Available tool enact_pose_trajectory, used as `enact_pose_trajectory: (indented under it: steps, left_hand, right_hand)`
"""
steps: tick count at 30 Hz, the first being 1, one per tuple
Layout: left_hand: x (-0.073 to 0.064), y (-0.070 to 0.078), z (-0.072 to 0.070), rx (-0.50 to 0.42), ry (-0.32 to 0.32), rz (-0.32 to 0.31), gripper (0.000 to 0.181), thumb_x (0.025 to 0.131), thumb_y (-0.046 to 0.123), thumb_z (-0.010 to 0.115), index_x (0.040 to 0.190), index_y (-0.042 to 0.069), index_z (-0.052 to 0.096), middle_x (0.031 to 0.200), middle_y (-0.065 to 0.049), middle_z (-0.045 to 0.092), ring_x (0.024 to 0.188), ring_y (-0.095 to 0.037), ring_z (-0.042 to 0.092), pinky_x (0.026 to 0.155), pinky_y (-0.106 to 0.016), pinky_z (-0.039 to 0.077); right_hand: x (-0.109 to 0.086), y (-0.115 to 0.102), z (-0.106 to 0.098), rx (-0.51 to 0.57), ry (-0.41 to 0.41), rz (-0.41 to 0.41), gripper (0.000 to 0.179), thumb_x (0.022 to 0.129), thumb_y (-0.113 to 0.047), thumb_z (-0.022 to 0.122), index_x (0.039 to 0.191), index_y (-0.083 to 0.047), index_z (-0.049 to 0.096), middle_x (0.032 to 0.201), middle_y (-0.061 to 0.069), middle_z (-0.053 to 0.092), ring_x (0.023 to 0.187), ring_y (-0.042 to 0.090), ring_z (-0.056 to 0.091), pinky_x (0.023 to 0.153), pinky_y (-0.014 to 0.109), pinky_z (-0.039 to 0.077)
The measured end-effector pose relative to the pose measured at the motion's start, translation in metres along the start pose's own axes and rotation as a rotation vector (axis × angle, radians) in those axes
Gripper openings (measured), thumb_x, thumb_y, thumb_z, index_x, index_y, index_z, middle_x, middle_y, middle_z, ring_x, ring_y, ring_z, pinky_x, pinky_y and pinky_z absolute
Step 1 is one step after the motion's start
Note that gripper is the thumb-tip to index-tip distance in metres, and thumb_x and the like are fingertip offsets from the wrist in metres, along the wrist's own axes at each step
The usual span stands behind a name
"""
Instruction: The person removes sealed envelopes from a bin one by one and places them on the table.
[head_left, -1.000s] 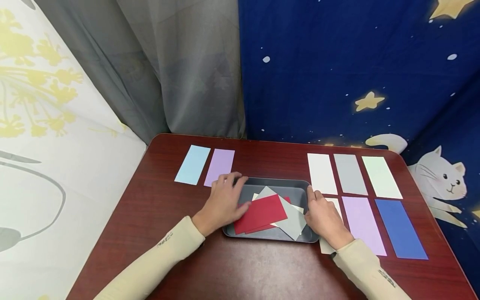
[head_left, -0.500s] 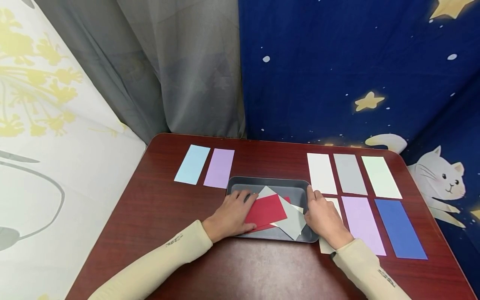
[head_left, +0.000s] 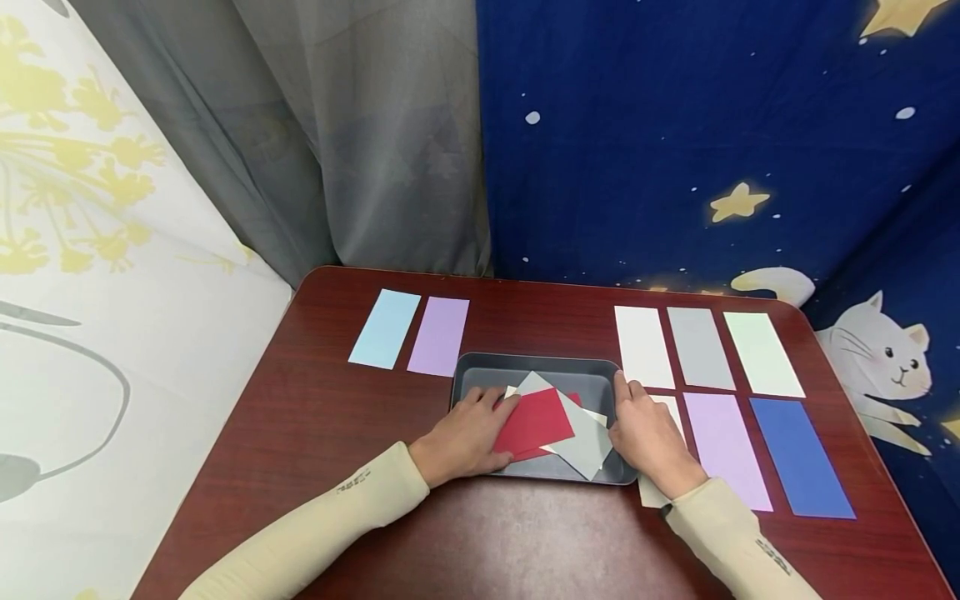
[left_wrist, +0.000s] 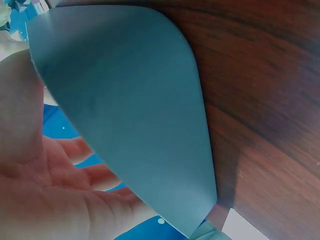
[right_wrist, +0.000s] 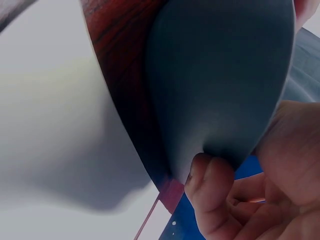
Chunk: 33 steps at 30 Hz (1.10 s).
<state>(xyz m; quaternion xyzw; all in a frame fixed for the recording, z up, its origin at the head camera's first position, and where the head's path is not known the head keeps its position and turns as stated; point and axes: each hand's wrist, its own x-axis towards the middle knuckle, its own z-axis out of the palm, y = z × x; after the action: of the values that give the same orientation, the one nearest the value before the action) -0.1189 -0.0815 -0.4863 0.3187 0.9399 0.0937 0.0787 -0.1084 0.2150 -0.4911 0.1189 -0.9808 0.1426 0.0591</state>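
Observation:
A dark grey baking tray [head_left: 536,362] sits on the table, holding a loose pile of paper cards. On top of the pile lies a red card [head_left: 538,421], with a grey card [head_left: 588,446] and cream edges beneath it. My left hand [head_left: 467,429] reaches over the tray's left side and grips the left part of the red card, fingers at its far edge, thumb at its near edge. My right hand [head_left: 654,433] holds the tray's right rim; in the right wrist view its curled fingers [right_wrist: 215,185] press the tray's outer wall [right_wrist: 220,85].
A light blue card [head_left: 385,329] and a purple card [head_left: 439,336] lie at the back left. On the right, several cards stand in two rows, including a white one [head_left: 643,346] and a blue one [head_left: 802,458]. Curtains [head_left: 397,142] hang behind the table [head_left: 322,492].
My left hand has moved right and nearer, from the tray's far left corner onto the red card, with fingers and thumb drawing in at it. The right hand and tray have stayed put.

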Motion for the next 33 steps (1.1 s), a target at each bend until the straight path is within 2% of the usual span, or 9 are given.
enact_pose_trajectory:
  steps: [13,20,33]
  left_hand:
    - [0.000,0.001,0.003,0.029,0.016,0.020,0.081,0.089,0.037,0.089,0.157,0.009,0.056,0.147,-0.016,0.060,0.127,-0.033,0.059,0.092,-0.041,0.062]
    - [0.001,-0.001,0.002,0.075,0.057,0.057,0.079,0.089,0.038,0.088,0.156,0.010,0.057,0.144,-0.015,0.061,0.123,-0.033,0.060,0.091,-0.043,0.061]
    - [0.001,-0.003,-0.016,0.087,0.103,0.081,0.082,0.089,0.041,0.087,0.158,0.011,0.056,0.147,-0.014,0.061,0.128,-0.033,0.058,0.100,-0.049,0.058]
  right_hand:
    - [0.000,0.000,0.001,-0.004,-0.005,0.009,0.073,0.078,0.009,0.072,0.146,0.023,0.050,0.114,0.036,0.065,0.057,0.041,0.063,0.055,0.051,0.056]
    - [0.000,-0.001,0.001,-0.012,-0.007,0.007,0.074,0.078,0.008,0.072,0.146,0.023,0.050,0.114,0.037,0.065,0.056,0.039,0.062,0.054,0.050,0.056]
    - [0.000,0.000,0.001,-0.011,-0.013,0.011,0.073,0.079,0.008,0.072,0.147,0.023,0.050,0.114,0.036,0.065,0.055,0.039,0.061,0.054,0.051,0.056]
